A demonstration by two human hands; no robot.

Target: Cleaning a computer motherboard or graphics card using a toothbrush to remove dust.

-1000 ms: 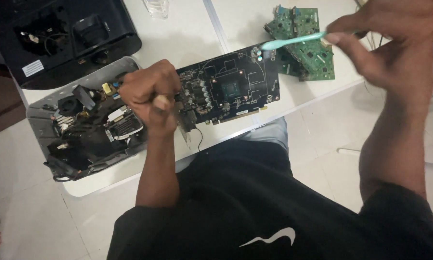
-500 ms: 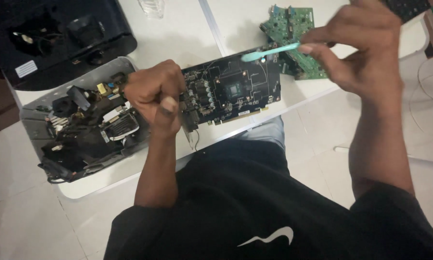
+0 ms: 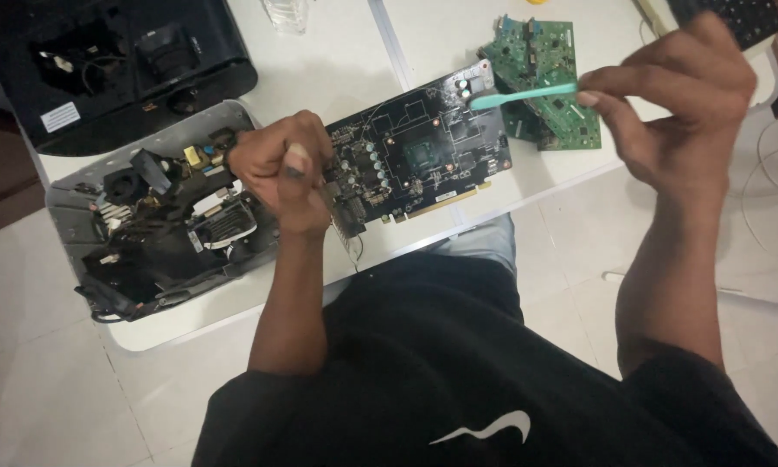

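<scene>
Head view, looking straight down: the left hand (image 3: 283, 173) is clenching into a fist on the near-left end of the black circuit board (image 3: 423, 156), pinning it to the white table (image 3: 337, 78) near its front edge. The board is lying flat, component side up, with its gold edge connector facing the person. The right hand (image 3: 678, 104) is pinching the handle of a teal brush (image 3: 527, 92) between fingertips and thumb, the other fingers curling loosely, and the bristle end is resting right at the board's far-right corner beside the small round capacitors.

Judging by that, the brushing is working along the far-right corner; the dark chip in the middle and the left half under the fist are looking like ground not yet covered, though how much dust is remaining is too fine to tell. A green circuit board (image 3: 549, 78) is lying just beyond the brush, and an opened grey device (image 3: 164, 225) with its innards exposed is sitting to the left, with a black casing (image 3: 112, 60) behind it.
</scene>
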